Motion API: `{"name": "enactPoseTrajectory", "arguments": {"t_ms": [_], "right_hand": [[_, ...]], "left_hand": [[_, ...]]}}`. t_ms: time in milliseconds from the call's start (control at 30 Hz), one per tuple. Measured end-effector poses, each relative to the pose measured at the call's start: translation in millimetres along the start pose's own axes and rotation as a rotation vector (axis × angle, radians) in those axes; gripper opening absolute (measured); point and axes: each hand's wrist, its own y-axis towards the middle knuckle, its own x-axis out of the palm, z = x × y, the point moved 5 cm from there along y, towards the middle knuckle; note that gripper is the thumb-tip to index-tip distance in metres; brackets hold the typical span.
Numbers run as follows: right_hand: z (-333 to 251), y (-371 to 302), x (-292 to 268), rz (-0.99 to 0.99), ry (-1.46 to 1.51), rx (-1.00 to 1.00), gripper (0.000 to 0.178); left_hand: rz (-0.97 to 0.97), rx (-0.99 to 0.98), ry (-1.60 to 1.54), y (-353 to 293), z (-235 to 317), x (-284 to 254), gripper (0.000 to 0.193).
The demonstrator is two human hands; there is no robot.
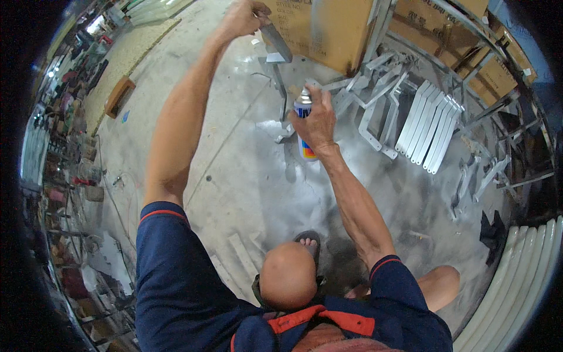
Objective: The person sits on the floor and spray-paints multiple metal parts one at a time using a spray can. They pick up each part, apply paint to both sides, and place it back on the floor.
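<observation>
Up at the far edge, my left hand (241,19) is closed at the upper end of a bent grey metal bracket (277,46). The bracket angles down from my fingers toward the floor, its lower arm beside the can. My right hand (318,120) is wrapped around an upright spray can (307,151) with a silver top and a blue, red and yellow label. One finger lies at the can's nozzle. Whether spray is coming out, I cannot tell.
Several silver flat bars (428,126) lie in a row at right, beside bent brackets (378,126). Cardboard boxes (328,32) stand behind, next to a metal frame (384,23). A brown wooden piece (120,95) rests at left. Pale tubes (510,287) fill the lower right.
</observation>
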Motion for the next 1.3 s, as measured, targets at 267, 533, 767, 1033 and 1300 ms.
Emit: {"name": "enactPoseTrajectory", "arguments": {"t_ms": [267, 533, 767, 1033, 1300], "right_hand": [[6.3, 17.0, -3.1, 0.123, 0.104, -0.068, 0.067], [17.6, 13.5, -2.4, 0.115, 0.113, 0.003, 0.068], [19.5, 10.1, 14.2, -0.041, 0.117, 0.117, 0.070], [27.7, -14.4, 15.9, -0.019, 0.169, 0.145, 0.074], [19.4, -28.2, 20.6, -0.087, 0.178, 0.180, 0.073]], "left_hand": [[-0.070, -0.021, 0.145, -2.0, -20.1, -11.2, 0.026], [0.031, -0.003, 0.115, -38.5, -35.2, -33.1, 0.027], [0.105, -0.104, -0.115, -58.5, -76.7, -39.2, 0.025], [0.297, -0.164, -0.126, -96.4, -143.2, -53.6, 0.025], [0.342, -0.324, 0.070, -110.2, -149.5, -64.0, 0.028]]}}
